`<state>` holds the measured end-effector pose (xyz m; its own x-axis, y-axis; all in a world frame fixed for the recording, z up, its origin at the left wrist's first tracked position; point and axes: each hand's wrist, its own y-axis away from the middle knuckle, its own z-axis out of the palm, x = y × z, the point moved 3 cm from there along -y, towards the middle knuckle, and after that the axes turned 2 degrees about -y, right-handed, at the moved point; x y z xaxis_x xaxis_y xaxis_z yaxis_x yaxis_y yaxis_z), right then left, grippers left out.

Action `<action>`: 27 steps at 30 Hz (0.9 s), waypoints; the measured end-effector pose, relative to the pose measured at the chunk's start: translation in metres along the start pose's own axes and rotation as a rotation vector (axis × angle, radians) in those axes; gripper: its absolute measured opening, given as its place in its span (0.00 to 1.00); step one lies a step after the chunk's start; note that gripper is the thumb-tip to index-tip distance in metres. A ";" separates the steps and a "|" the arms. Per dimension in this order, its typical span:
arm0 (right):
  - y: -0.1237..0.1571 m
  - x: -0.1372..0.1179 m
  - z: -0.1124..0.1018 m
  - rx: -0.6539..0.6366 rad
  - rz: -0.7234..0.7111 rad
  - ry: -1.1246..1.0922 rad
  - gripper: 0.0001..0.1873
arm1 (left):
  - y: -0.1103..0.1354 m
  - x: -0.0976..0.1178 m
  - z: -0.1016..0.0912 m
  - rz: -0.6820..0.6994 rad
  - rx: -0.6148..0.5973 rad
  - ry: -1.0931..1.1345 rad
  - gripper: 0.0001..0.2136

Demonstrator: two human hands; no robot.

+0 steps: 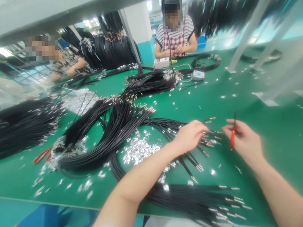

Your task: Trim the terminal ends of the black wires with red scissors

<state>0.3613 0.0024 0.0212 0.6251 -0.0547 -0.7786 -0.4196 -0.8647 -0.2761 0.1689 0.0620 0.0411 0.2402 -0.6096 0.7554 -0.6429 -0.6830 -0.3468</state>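
Observation:
My left hand (pixel 191 135) reaches over a loose bundle of black cables (pixel 164 126) on the green table. Its fingers are closed on a black cable with a coppery end, which points toward my right hand. My right hand (pixel 246 141) is just to the right, fingers bent around a small tool with a red handle (pixel 233 139) and a thin dark tip; its exact kind is blurred. Its thumb and fingertips are close to the cable end; I cannot tell whether they touch it. A heap of small silvery-white tags (pixel 140 150) lies left of my left hand, partly behind my forearm.
Coiled black cables (pixel 93 156) and another cable bundle (pixel 185 199) lie on the green table (pixel 241 99). Red loop handles (pixel 41 156) lie at the left. Grey posts (pixel 250 29) stand at the right. Two co-workers sit across, one in a checked apron (pixel 175 42).

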 end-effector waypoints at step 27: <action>-0.005 -0.048 0.001 0.004 0.131 -0.471 0.21 | 0.024 0.000 -0.025 -0.144 0.164 0.188 0.08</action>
<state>0.3327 0.0098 0.0596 0.2016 0.0700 -0.9770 -0.4776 -0.8638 -0.1604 0.1356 0.0557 0.0470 0.1714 -0.4269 0.8879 -0.4820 -0.8224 -0.3023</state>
